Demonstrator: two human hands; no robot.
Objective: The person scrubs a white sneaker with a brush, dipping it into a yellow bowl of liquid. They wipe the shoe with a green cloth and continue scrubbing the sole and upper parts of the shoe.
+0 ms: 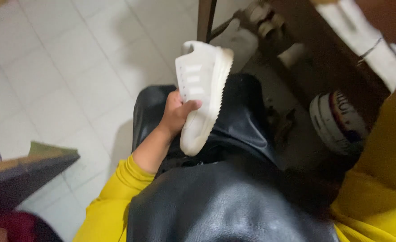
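Observation:
My left hand (176,114) grips a white sneaker (202,89) by its side, thumb across the upper near three pale stripes. The shoe is held upright on its heel end above my lap, sole edge facing right. A black leather-like apron (216,201) covers my lap. My yellow sleeve (117,197) runs down to the lower left. My right arm, in a yellow sleeve (381,179), reaches up along the right edge; the right hand itself is out of the picture.
White tiled floor (63,67) spreads to the left. A dark wooden bench or table (323,54) stands at the upper right, with a round white tin (336,123) beside it. A flat dark board (23,172) sits at the lower left.

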